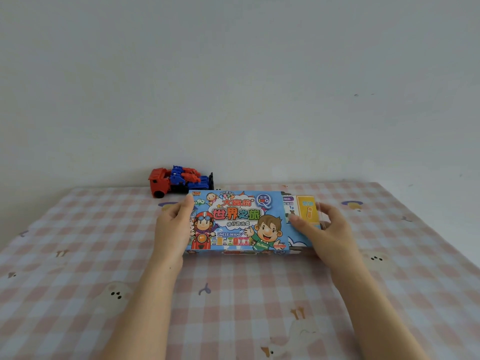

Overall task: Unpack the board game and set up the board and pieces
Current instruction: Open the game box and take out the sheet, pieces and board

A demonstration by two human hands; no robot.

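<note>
Head view: left hand (pixel 172 231), right hand (pixel 327 231) curl fingers (pixel 188 203) round game box (pixel 235 220)

Game box (pixel 235 222) on table (pixel 91 268), toy truck (pixel 176 181) behind it, left hand (pixel 172 229) and right hand (pixel 324 231) at its ends

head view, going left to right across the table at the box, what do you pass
left hand on the box's left end → game box → inner tray slid out of its right end → right hand gripping that tray. The toy truck behind overlaps hand and box, so it is left out.
</note>
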